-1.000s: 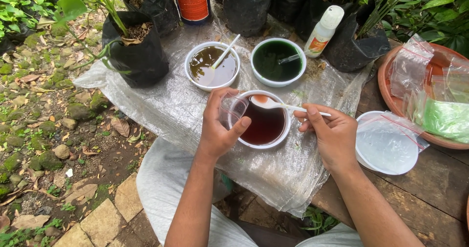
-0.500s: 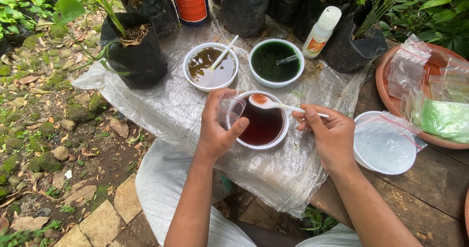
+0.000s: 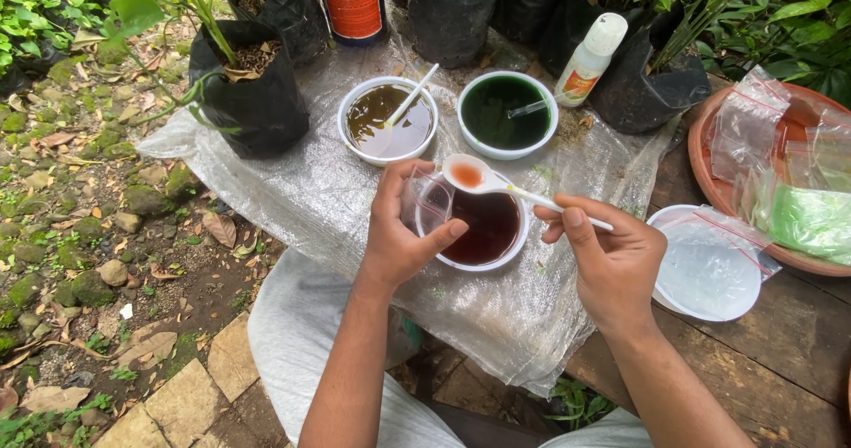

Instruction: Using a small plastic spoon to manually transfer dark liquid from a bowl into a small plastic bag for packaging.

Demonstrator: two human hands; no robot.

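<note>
Gripping clear plastic bag (image 3: 424, 202) w/ left hand (image 3: 399, 235); right hand (image 3: 612, 257) pinches white spoon (image 3: 496, 185), red liquid.

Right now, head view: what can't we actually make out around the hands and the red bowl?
- Small clear bag in left hand: mouth open or shut unclear; transparent, fingers cover it.
- Red-liquid bowl: near-left rim hidden by left hand.
- Spoon handle end: inside right hand.
- Dark bottle: top cut off by the frame edge.
</note>
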